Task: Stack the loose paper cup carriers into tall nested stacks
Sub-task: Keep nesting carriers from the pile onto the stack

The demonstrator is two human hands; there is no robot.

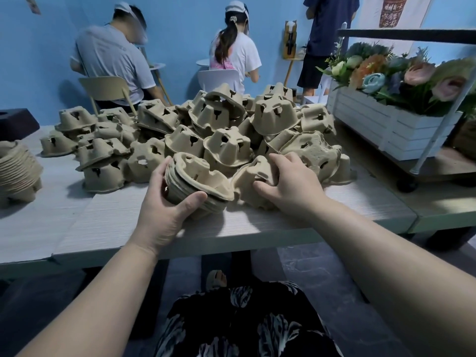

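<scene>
Blue walls stand behind a pale wood-grain table (108, 222), and 2 people sit with their backs to the camera, a 3rd one cut off at the top edge. Over the middle and far part of the table lies a heap of loose carriers (226, 124), made of rough beige moulded pulp, with rounded cups and dark cut holes; how many lie underneath is hidden. At the left edge, a tall nested stack (18, 168) is partly out of frame. Near the front edge the left hand (164, 210) grips a small nested stack (198, 181), thumb in front and fingers curled behind it. Just beside it, the right hand (288, 181) curls its fingers around 1 loose carrier (247, 186); its fingertips are hidden. A white planter with flowers (386, 124) stands at right.
</scene>
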